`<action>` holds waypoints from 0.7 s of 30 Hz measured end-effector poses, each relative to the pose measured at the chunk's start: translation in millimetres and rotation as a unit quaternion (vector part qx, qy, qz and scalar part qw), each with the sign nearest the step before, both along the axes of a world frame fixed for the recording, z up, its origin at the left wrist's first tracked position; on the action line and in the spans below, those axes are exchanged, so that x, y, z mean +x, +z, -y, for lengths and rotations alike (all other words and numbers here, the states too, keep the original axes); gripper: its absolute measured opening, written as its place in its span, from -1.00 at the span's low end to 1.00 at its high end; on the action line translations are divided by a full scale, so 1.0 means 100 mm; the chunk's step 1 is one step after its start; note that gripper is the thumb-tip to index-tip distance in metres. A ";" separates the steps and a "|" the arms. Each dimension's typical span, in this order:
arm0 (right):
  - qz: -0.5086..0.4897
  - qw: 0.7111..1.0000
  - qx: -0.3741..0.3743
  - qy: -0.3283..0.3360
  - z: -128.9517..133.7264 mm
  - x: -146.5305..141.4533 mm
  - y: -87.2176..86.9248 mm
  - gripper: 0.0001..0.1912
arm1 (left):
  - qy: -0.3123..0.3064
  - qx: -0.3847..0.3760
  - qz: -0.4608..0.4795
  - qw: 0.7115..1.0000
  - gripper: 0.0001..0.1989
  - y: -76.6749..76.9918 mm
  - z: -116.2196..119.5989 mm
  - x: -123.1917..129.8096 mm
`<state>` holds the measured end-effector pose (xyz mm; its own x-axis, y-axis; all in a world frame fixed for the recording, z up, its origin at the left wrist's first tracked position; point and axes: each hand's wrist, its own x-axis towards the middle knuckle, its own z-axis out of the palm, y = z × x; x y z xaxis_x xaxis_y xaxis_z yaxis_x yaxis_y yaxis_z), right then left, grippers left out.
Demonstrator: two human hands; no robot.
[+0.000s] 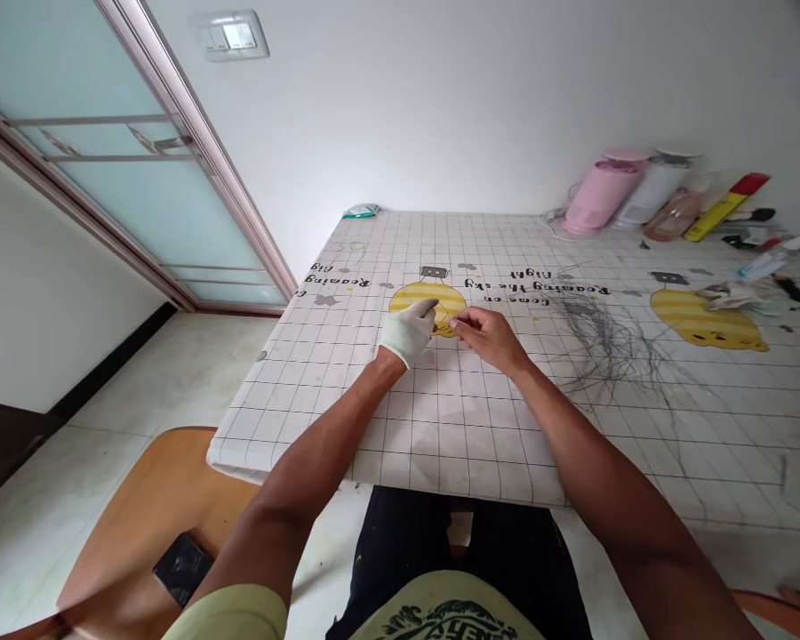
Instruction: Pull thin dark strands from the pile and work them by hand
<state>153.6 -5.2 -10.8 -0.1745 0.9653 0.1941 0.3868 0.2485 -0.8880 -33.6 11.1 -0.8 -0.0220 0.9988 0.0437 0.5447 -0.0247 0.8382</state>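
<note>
My left hand wears a white glove with dark grey fingertips, and its fingers are pinched together. Close beside it, my bare right hand pinches thumb against forefinger. A thin strand, faint against the yellow printed figure on the cloth, runs in a small loop between the two hands. Its exact material is too fine to make out. To the right of my right hand lies a loose, tangled heap of thin dark strands, spread over the checked tablecloth.
Along the wall at the back right stand a pink cylinder, a white one, a bottle and a yellow-red box. A crumpled cloth lies at right. A green packet sits at the far left corner. A wooden chair holds a black object.
</note>
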 end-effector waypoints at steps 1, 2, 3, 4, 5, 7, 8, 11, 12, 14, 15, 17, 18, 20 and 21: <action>0.005 1.000 -0.004 0.000 0.01 -0.02 0.00 -0.72 | -0.003 -0.001 0.000 1.000 -0.58 0.00 0.01 0.00; 0.010 1.000 -0.008 -0.002 0.02 -0.04 0.00 -0.74 | -0.006 -0.001 0.000 1.000 -0.58 0.00 0.01 0.01; 0.016 1.000 -0.010 -0.003 0.02 -0.07 -0.01 -0.75 | -0.011 -0.002 0.001 1.000 -0.58 -0.01 0.02 0.02; 0.022 1.000 -0.012 -0.003 0.03 -0.08 -0.02 -0.76 | -0.014 -0.002 0.003 1.000 -0.59 -0.01 0.03 0.02; 0.025 1.000 -0.013 0.001 0.03 -0.10 -0.03 -0.76 | -0.015 -0.003 0.010 1.000 -0.60 -0.01 0.04 0.02; 0.018 1.000 -0.021 0.012 0.01 -0.11 -0.05 -0.76 | -0.006 -0.003 0.032 0.999 -0.62 -0.01 0.03 -0.01; 0.012 0.999 -0.027 0.015 -0.01 -0.10 -0.06 -0.76 | 0.004 -0.003 0.045 0.999 -0.63 -0.01 0.02 -0.04; 0.019 0.999 -0.042 0.018 -0.15 -0.08 -0.07 -0.76 | 0.038 -0.008 0.073 0.997 -0.57 -0.03 -0.04 -0.22; 0.031 0.999 -0.041 0.018 -0.22 -0.07 -0.06 -0.77 | 0.041 -0.009 0.069 0.997 -0.56 -0.05 -0.05 -0.30; 0.055 0.997 -0.040 0.023 -0.41 -0.08 -0.02 -0.80 | 0.030 -0.006 0.041 0.999 -0.59 -0.10 -0.05 -0.45; 0.062 0.997 -0.044 0.026 -0.53 -0.09 0.01 -0.81 | 0.018 -0.003 0.020 1.000 -0.62 -0.14 -0.04 -0.51; 0.064 0.996 -0.061 0.028 -0.80 -0.17 0.07 -0.83 | 0.001 -0.003 -0.010 1.000 -0.66 -0.23 -0.01 -0.60; 0.063 0.995 -0.071 0.027 -0.95 -0.22 0.10 -0.82 | 0.001 -0.005 -0.014 1.000 -0.67 -0.27 0.00 -0.63; 0.059 0.995 -0.082 0.023 -1.25 -0.37 0.15 -0.79 | -0.004 -0.001 -0.029 1.000 -0.64 -0.35 0.00 -0.64; 0.058 0.995 -0.083 0.022 -1.40 -0.46 0.17 -0.77 | -0.011 0.003 -0.043 0.999 -0.64 -0.38 -0.01 -0.63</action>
